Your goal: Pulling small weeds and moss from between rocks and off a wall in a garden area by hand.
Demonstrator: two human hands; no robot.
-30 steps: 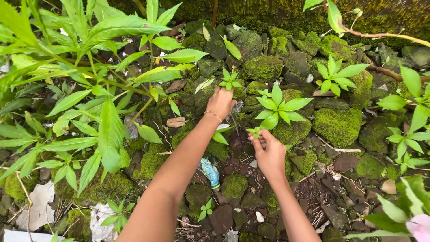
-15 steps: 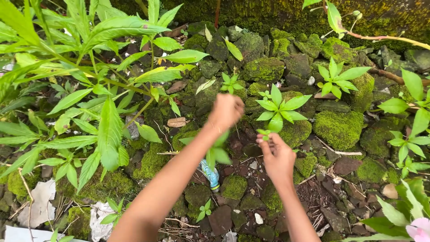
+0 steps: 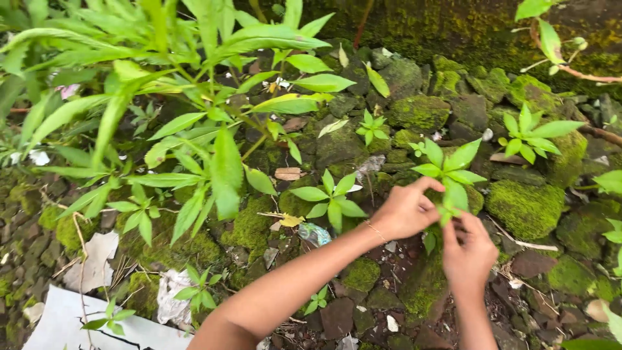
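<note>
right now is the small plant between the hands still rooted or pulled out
Cannot tell: both hands, left hand and right hand, cover the small plant's base.

The ground (image 3: 363,311) is dark soil packed with mossy stones (image 3: 526,209). Scraps of white paper (image 3: 91,266) lie at the lower left, a crumpled white wrapper (image 3: 170,295) near them, and a brown dead leaf (image 3: 287,174) rests among the stones further up.

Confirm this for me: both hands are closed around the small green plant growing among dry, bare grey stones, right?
Not quite. In the head view, the left hand and right hand do grip the small green plant, but the stones are thickly covered in green moss, not bare and grey.
</note>
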